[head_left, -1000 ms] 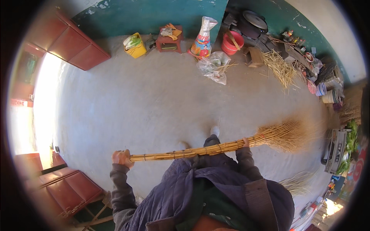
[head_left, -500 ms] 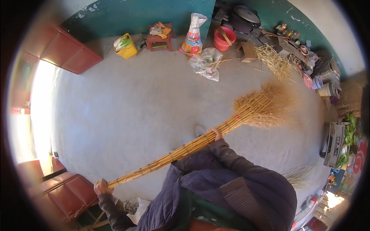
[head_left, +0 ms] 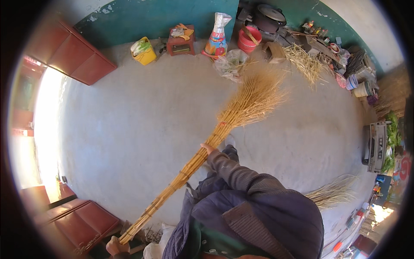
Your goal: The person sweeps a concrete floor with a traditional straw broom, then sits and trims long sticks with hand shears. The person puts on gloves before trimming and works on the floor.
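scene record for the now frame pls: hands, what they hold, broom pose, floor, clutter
left hand: grips the handle end of the straw broom, low in frame
right hand: grips the broom mid-shaft
broom pose: diagonal, bristle head up and to the right, over the concrete floor
back wall clutter: yellow bucket, small red stool, printed sack, red bucket, black pot
loose straw pile: right of the broom head, on the floor
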Demonstrator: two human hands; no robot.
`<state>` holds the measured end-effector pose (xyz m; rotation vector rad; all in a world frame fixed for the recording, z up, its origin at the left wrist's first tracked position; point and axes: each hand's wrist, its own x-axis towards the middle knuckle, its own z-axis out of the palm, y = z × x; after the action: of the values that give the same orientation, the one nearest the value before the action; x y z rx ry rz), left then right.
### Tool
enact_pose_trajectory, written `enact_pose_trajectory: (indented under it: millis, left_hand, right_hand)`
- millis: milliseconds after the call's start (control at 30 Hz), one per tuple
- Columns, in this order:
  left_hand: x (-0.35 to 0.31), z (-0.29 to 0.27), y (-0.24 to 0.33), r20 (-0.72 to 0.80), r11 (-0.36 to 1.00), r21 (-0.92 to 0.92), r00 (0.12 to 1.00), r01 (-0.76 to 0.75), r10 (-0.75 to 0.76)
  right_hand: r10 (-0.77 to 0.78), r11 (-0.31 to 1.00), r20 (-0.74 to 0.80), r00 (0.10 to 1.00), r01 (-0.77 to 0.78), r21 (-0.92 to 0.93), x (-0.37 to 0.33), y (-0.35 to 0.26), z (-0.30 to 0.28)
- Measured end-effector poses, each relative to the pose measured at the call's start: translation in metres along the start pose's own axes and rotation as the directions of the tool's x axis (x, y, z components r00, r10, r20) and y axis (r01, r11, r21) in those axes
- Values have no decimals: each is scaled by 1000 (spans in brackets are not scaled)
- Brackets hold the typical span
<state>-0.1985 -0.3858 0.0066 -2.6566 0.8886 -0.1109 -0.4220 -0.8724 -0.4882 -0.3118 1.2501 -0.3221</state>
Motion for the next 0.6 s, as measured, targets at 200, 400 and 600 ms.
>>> enact_pose_trajectory:
  millis: [200, 400, 600]
  left_hand:
    - [-3, 54, 44, 111, 990, -115, 989, -80, 92]
    - [-18, 117, 16, 96, 983, -172, 992, -63, 80]
    - [-61, 74, -32, -40, 988, -154, 999, 22, -29]
  right_hand:
    - [87, 996, -74, 993, -84, 42, -26, -43, -82]
    - [9, 981, -105, 994, 12, 194, -106, -48, -82]
    - [-42, 970, 100, 994, 17, 244, -105, -19, -12]
